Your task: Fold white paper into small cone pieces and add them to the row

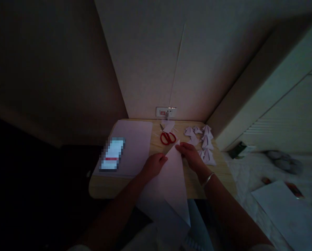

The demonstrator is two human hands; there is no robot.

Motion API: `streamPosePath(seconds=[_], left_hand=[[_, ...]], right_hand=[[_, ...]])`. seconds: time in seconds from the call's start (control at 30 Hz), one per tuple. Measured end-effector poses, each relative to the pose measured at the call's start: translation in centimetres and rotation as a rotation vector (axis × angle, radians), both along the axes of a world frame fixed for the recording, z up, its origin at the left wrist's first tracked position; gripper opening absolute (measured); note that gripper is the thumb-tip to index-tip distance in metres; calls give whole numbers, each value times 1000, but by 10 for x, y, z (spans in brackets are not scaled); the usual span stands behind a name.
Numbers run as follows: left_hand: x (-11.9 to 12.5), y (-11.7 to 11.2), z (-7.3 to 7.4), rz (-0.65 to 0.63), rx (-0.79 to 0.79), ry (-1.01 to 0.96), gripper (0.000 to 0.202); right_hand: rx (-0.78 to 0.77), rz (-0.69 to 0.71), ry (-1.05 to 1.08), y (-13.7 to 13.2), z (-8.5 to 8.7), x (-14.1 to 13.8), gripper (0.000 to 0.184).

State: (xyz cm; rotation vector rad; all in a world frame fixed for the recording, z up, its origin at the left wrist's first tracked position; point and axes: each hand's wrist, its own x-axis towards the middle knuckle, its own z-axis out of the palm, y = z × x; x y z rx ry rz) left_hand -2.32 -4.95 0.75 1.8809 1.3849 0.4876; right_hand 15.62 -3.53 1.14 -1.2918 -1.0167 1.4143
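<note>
A large white sheet of paper (171, 174), folded over on a slant, hangs over the table's front edge. My left hand (154, 164) pinches its left folded edge between thumb and fingers. At the pointed top corner, my right hand (189, 151) is closed on the paper's right edge. Just beyond that tip lie red-handled scissors (168, 138), with white paper scraps (168, 125) by the blades. Several folded white paper shapes (207, 142) stand in a group to the right of my right hand.
A stack of white paper (137, 139) covers the table's left side, with a lit, blurred-out phone (112, 153) on it. A wall socket (166, 112) with a plug sits behind the wooden table (103, 188). On the bed at right lie a white board or sheet (286, 209) and a grey item (282, 161).
</note>
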Motion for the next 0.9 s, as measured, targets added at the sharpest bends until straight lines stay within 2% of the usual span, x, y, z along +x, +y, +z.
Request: streamPosePath(seconds=[0.17,0.4,0.53,0.73,0.83,0.9], left_hand=[[0,-8,0,-34,56,54,27],[1,-12,1,-50,78,107,26],[3,-13,0,-56,85,92,24],[6,-12,3,-39,44,-13,21],[7,-10,1,-40,21,-69,21],[6,-9,0,-30,13,-105,20]], right_hand=[[-22,-45,25,2,5,5,25],[-24,-37,51,2,7,5,28],[92,-88,-94,2,0,1,30],[279,-237,-465,2,-5,-6,31],[318,-270,-538,2,-3,-8,31],[309,-238,-545,1,0,-8,33]])
